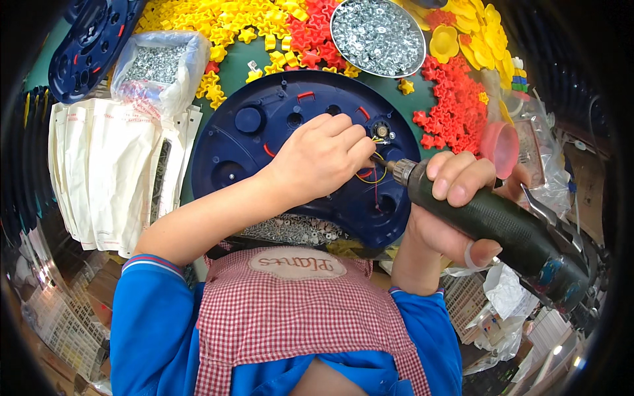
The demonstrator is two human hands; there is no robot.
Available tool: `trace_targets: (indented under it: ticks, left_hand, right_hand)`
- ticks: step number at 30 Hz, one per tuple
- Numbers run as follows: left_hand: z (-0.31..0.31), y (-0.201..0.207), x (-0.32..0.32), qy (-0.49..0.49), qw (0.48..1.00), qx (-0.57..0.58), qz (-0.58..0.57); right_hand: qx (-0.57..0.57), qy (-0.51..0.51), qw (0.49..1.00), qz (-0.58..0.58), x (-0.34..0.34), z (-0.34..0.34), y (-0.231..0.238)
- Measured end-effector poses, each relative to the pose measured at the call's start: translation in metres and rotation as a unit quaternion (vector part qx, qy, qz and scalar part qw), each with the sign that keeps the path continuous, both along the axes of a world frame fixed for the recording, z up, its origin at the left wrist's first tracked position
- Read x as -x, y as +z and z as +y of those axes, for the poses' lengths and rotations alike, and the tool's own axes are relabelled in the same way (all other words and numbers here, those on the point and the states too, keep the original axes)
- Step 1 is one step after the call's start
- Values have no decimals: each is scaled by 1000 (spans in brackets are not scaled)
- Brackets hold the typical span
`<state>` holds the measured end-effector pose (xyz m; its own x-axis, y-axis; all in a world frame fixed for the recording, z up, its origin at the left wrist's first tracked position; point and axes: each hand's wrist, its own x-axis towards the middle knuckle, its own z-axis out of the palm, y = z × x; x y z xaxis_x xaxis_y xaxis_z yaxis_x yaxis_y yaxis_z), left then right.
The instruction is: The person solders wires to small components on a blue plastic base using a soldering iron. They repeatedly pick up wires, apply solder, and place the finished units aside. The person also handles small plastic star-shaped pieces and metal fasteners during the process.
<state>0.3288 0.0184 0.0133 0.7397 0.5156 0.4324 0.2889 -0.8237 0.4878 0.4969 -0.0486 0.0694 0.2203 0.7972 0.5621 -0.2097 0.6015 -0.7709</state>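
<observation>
A dark blue curved plastic shell (221, 142) lies in front of me, with round recesses and short red strips on it. On its right part sits a small round component (381, 131), with thin yellow and dark wires beside it. My right hand (456, 188) is wrapped round a black power screwdriver (508, 224). Its metal nose points left, down at the shell near the wires. Over the shell, my left hand (323, 158) is closed, fingertips pinched close to the screwdriver's tip. Whatever those fingertips hold is hidden.
Behind the shell are yellow star pieces (247, 35), red star pieces (456, 109) and a round dish (423, 56) of small metal parts. At left stand a plastic-lined box (191, 66) of screws, white paper packets (99, 171) and another blue shell (63, 72). A pink cup (500, 148) is at right.
</observation>
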Motion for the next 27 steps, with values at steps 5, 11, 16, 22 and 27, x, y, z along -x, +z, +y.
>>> trace_targets:
  ticks: [5,11,16,22,27]
  left_hand:
    - [0,-1,1,-1,1000,4,-19]
    - [-3,3,-2,24,999,-4,-42]
    - [-2,1,3,49,998,16,-37]
    - [-1,-5,7,11,997,58,-50]
    - [-3,-4,7,38,995,74,-45]
  right_hand:
    - [-1,14,1000,-13,-2,2,1]
    - [6,4,1000,15,3,4,0]
    - [-3,-16,1000,9,5,8,0]
    - [3,8,1000,24,3,7,3]
    - [-1,-9,999,33,2,4,0]
